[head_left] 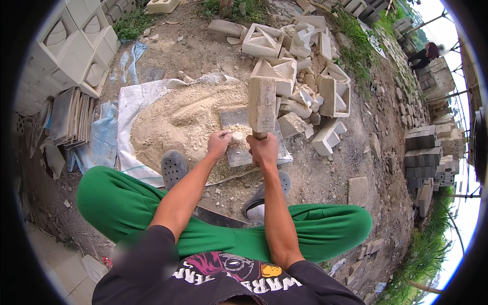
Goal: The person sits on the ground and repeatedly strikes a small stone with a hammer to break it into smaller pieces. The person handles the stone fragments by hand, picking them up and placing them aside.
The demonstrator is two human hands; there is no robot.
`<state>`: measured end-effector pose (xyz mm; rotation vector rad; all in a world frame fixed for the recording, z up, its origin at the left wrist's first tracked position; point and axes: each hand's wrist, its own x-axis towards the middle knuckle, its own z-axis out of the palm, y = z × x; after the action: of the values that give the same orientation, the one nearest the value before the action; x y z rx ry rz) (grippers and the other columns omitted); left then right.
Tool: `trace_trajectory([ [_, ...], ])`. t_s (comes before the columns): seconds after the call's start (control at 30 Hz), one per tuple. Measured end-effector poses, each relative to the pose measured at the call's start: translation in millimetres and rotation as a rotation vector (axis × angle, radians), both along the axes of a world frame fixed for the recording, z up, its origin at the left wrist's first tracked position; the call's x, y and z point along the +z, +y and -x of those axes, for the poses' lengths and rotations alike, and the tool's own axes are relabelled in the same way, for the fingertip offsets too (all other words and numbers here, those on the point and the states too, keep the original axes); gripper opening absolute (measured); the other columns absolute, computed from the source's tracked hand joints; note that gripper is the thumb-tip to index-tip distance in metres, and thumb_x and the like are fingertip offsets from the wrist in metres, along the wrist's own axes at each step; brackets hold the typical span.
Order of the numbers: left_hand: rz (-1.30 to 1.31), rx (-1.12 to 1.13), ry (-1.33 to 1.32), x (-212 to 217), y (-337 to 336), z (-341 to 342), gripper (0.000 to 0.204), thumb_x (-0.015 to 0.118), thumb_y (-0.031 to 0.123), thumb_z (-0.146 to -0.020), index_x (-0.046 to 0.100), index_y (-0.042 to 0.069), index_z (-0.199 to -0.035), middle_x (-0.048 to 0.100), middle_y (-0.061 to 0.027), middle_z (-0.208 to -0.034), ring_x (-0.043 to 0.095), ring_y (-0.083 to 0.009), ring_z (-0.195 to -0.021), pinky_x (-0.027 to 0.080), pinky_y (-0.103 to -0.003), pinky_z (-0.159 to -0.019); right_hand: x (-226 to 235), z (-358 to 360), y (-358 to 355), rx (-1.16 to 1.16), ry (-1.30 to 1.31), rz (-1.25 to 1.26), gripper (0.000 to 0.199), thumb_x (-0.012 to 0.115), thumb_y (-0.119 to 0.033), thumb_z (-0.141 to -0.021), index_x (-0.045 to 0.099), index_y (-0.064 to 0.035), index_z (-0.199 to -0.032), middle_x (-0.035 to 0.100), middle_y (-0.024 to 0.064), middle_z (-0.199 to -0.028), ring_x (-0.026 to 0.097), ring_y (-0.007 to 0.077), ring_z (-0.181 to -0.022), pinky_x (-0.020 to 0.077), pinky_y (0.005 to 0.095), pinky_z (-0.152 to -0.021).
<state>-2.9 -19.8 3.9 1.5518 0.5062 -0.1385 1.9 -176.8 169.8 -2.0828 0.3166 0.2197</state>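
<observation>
Your right hand (263, 150) has its fingers closed round the handle of a wooden mallet (262, 104), gripping just under the head. The mallet head is a long, pale, squared block, dusty and rough at the edges, held upright above a flat grey slab (234, 119). There is one mallet and one slab.

Your left hand (218, 142) has its fingers curled shut on a small pale chunk of rubble (235, 137), pinning it down on the slab just beside the mallet handle.

The slab lies on a mound of sandy powder (175, 119) spread over a white woven sheet (133, 101) on the ground. Your two grey clogs sit at the near edge of it, the left clog (174, 168) on the sheet and the right clog (264, 193) by the slab's corner.

Beyond the slab is a heap of broken hollow concrete blocks (300, 66); their number is too jumbled to count. At far left stands a stack of whole patterned blocks (71, 46).
</observation>
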Motion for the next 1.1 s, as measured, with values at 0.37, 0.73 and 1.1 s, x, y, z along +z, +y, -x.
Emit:
trace_trajectory([
  [0.37, -0.350, 0.174, -0.010, -9, 1, 5, 0.026, 0.062, 0.022, -0.091, 0.071, 0.005, -0.107, 0.074, -0.0106, -0.093, 0.070, -0.0208, -0.084, 0.054, -0.034, -0.077, -105, 44, -7, -0.016, 0.106, 0.158, 0.024, 0.068, -0.018, -0.073, 0.068, 0.0033, -0.083, 0.067, 0.0130, -0.065, 0.066, 0.0229, -0.054, 0.0516, 0.0376, -0.054],
  [0.73, -0.381, 0.183, 0.143, -8, 5, 33, 0.023, 0.066, 0.024, -0.088, 0.072, 0.005, -0.101, 0.073, -0.0100, -0.093, 0.069, -0.0202, -0.085, 0.053, -0.033, -0.078, 109, -12, 8, 0.052, -0.085, 0.027, 0.021, 0.071, -0.016, -0.073, 0.065, 0.0037, -0.078, 0.064, 0.0083, -0.061, 0.064, 0.0167, -0.054, 0.0498, 0.0328, -0.053],
  [1.1, -0.425, 0.255, -0.047, -17, 13, 3, 0.029, 0.062, 0.022, -0.089, 0.070, 0.006, -0.112, 0.072, -0.0143, -0.100, 0.070, -0.0273, -0.092, 0.053, -0.038, -0.084, -97, 14, 17, 0.154, 0.114, 0.220, 0.028, 0.071, -0.020, -0.072, 0.069, 0.0016, -0.089, 0.069, 0.0156, -0.068, 0.068, 0.0239, -0.055, 0.0527, 0.0369, -0.056],
])
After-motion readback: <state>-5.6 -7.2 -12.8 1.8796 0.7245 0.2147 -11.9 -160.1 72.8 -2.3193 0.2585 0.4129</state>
